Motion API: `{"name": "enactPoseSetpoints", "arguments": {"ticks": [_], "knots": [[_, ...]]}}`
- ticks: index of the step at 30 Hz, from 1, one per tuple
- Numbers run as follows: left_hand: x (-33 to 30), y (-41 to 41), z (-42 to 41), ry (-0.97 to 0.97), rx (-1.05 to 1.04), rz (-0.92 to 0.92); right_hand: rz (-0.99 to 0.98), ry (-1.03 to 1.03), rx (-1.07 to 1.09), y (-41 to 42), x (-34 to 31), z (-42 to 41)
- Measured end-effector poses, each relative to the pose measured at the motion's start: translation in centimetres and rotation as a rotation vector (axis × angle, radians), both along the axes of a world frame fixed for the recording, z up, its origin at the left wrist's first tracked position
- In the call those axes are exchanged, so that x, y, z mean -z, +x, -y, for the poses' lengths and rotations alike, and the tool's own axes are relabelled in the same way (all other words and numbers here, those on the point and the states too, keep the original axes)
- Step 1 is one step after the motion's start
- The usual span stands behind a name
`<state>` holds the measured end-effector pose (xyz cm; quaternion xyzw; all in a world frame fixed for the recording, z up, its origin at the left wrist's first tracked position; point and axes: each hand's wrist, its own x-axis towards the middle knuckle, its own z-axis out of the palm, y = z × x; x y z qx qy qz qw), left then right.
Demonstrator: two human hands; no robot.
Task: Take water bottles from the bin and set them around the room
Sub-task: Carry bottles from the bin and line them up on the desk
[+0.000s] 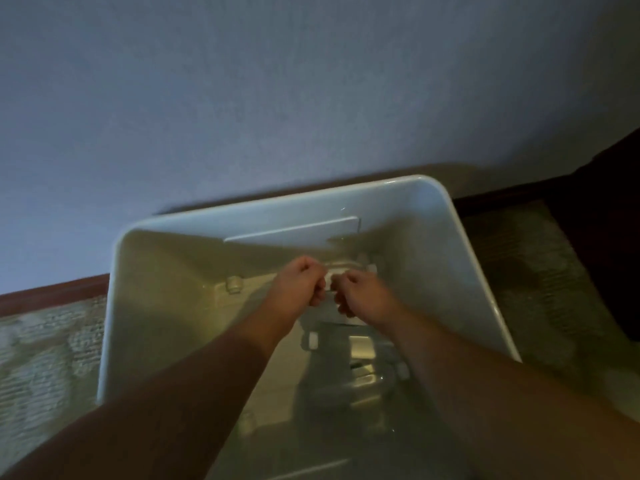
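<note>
Water bottles (pixel 362 379) lie in the white bin (pixel 460 233), frame centre. Left hand (pixel 304 284) and right hand (pixel 360 294) both curl around one, blurred. Likely light, slick, squashy; grip mid-body.

A single wide-angle view from a camera worn on the person's head, looking steeply down and forward. It sits close above a white bin (pixel 450 216) that fills the centre and lower half of the frame. Both forearms enter from the bottom corners and meet near the centre. A plain wall (pixel 277 81) fills the upper half; patterned carpet (pixel 45 348) shows at the left and right edges. The horizon tilts, lower on the left.
</note>
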<state>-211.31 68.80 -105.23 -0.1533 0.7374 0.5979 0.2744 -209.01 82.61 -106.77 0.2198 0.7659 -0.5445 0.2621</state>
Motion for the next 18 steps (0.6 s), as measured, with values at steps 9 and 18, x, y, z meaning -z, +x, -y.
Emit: {"name": "enactPoseSetpoints", "arguments": {"ticks": [9,18], "knots": [[7.2,5.2,1.5,-0.455,1.03,0.069,0.162,0.829,-0.933,2.9,5.0,1.1],[8.2,10.9,0.4,-0.384,1.055,-0.042,0.145,0.672,-0.979,4.0,6.3,-3.0]]}}
